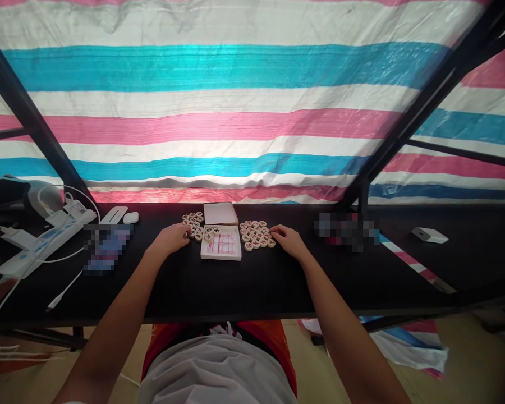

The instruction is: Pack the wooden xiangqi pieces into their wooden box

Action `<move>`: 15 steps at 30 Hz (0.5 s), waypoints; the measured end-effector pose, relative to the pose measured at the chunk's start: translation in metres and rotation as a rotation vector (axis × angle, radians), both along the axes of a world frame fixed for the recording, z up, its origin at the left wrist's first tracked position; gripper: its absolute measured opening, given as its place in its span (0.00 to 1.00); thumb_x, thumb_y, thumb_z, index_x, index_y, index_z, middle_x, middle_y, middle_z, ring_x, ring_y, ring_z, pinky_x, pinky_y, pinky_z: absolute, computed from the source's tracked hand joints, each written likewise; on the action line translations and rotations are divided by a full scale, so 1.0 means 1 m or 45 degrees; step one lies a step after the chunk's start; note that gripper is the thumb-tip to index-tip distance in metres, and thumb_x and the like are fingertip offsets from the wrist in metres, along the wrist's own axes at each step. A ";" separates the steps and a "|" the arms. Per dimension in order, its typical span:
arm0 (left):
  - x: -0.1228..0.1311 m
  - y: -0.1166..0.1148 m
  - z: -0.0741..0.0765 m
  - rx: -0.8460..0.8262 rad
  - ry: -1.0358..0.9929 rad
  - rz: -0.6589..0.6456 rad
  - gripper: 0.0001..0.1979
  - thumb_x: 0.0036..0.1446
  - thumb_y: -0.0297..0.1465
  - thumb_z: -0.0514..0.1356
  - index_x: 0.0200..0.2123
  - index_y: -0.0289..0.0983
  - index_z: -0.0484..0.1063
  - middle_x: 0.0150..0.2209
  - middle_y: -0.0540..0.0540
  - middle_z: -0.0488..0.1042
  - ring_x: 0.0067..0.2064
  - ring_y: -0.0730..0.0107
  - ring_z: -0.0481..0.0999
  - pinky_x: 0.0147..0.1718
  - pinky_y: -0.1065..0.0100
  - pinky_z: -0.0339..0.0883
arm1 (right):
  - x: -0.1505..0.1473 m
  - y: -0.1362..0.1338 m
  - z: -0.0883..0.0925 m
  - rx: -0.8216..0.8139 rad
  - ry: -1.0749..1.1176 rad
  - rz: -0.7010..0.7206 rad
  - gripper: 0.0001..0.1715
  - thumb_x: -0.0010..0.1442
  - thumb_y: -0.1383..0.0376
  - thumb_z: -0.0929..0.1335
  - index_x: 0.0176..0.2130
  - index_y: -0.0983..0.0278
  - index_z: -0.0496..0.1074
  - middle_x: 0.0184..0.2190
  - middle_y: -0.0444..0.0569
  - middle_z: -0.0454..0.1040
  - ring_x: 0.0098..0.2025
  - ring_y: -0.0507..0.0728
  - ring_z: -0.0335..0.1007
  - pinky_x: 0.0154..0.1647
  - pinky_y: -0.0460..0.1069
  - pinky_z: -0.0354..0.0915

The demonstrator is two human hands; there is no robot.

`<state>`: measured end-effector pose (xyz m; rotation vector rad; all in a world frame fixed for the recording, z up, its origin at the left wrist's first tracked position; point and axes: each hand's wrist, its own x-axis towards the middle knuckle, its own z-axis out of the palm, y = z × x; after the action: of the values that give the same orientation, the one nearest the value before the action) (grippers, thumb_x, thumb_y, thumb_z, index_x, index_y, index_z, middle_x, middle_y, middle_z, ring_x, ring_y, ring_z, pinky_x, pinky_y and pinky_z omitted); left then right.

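Observation:
Round wooden xiangqi pieces lie in two groups on the black desk. The left group [197, 228] has dark characters, and the right group [258, 234] has red ones. Between them stands a shallow white box [221, 257] with a red-lined grid inside and two dark-marked pieces [209, 231] at its upper left. My left hand [173, 238] is at the left group's near edge, fingertips and thumb closed around a piece there, partly hidden. At the right group's outer edge rests my right hand [289, 240], its fingers loosely apart, touching the pieces and gripping none that I can see.
Behind the box lies its open lid [220, 214]. A power strip [46, 241] with cables, a white cable plug [58, 300] and a blurred phone-like item [108, 249] are at left. A white adapter [430, 234] and a striped strip [416, 262] lie at right. Striped sheeting [235, 123] hangs behind.

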<state>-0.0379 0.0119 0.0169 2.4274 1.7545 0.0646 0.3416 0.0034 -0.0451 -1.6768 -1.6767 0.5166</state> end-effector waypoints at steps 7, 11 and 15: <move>-0.001 -0.003 0.007 0.091 0.028 0.106 0.18 0.55 0.39 0.54 0.49 0.41 0.66 0.45 0.42 0.70 0.47 0.59 0.71 0.40 0.66 0.66 | 0.000 -0.001 0.002 -0.025 -0.016 -0.004 0.13 0.52 0.61 0.64 0.35 0.62 0.74 0.31 0.46 0.77 0.34 0.56 0.71 0.37 0.50 0.63; -0.004 0.000 0.006 -0.013 0.098 0.180 0.15 0.55 0.40 0.53 0.43 0.40 0.68 0.44 0.41 0.72 0.45 0.57 0.73 0.39 0.64 0.67 | 0.000 -0.001 0.002 -0.026 -0.016 -0.004 0.13 0.52 0.61 0.64 0.35 0.62 0.75 0.32 0.46 0.77 0.35 0.56 0.71 0.38 0.49 0.63; -0.002 0.001 0.005 -0.035 0.120 0.199 0.11 0.55 0.38 0.53 0.37 0.39 0.69 0.41 0.42 0.75 0.43 0.57 0.74 0.37 0.64 0.66 | 0.000 0.001 0.001 -0.019 -0.015 -0.001 0.13 0.52 0.61 0.64 0.35 0.62 0.75 0.33 0.47 0.77 0.35 0.56 0.71 0.38 0.49 0.63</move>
<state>-0.0400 0.0125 0.0214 2.3052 1.9694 -0.0571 0.3417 0.0039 -0.0444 -1.6943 -1.6845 0.5215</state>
